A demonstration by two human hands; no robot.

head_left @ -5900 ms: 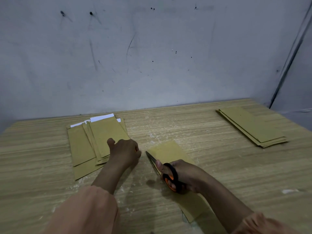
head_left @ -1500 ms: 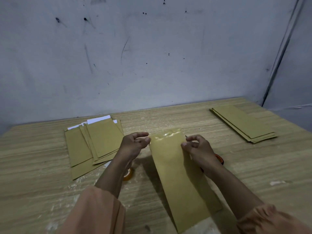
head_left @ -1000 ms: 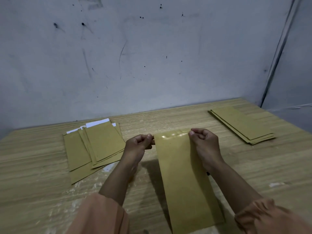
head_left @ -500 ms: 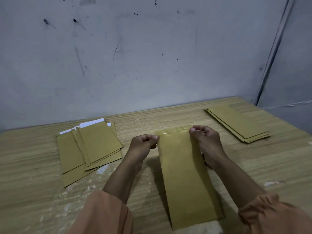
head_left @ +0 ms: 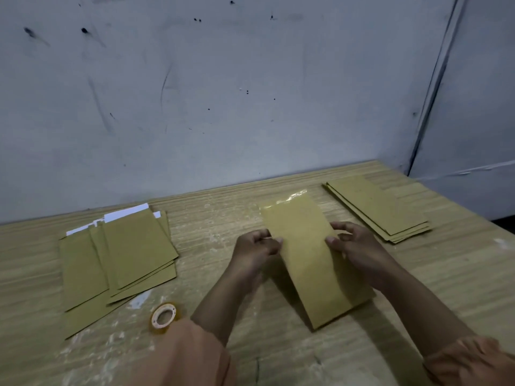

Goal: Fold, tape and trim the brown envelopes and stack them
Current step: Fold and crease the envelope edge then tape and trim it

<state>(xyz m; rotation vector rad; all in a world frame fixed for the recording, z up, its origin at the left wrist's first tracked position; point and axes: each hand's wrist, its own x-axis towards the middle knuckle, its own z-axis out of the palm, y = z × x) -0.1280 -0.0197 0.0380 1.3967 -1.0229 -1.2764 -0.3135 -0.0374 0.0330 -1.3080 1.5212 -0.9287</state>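
I am pinching the brown envelope (head_left: 312, 257) by its long edges, left hand (head_left: 255, 250) and right hand (head_left: 355, 246) curled on it above the table (head_left: 446, 274), and its glossy taped end (head_left: 289, 197) is risking snagging the stack (head_left: 376, 207) beside it.

So it's a light wood-grain table (head_left: 278, 358) with whitish scuffs, pushed up against the wall. Far right there's a neat stack of brown envelopes (head_left: 379, 208), on the left a messier fanned pile (head_left: 117, 257) with white paper poking out, plus a tape roll (head_left: 164, 318) near the front.
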